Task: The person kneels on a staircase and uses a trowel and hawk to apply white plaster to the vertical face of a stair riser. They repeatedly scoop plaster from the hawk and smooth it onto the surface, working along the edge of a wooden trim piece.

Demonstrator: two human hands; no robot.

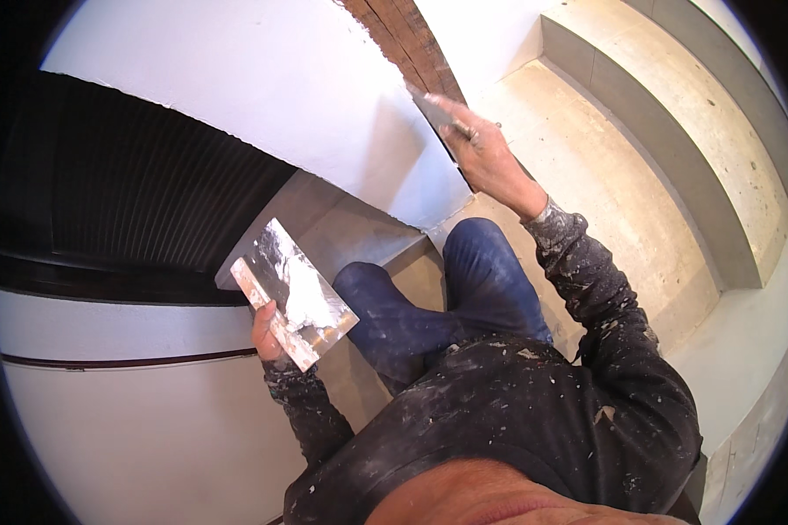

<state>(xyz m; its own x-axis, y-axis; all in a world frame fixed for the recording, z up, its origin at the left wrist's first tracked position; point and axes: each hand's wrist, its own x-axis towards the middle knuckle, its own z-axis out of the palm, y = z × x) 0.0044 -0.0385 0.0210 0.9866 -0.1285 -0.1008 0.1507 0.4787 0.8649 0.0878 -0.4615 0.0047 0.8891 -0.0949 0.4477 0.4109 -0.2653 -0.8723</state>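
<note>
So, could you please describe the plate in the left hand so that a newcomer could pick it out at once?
Start at the blue jeans, then go left to the left hand. It holds a flat rectangular plate, set apart by the white paste smeared on its shiny face.

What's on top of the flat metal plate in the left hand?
White, plaster-like paste is smeared on the metal plate, leaving darker patches showing. The surface under the paste is covered, and the plate hides part of the left hand.

From here, the blade (431,111) in the right hand (488,162) looks blurred. The board (299,296) hides part of the left hand (266,333).
</note>
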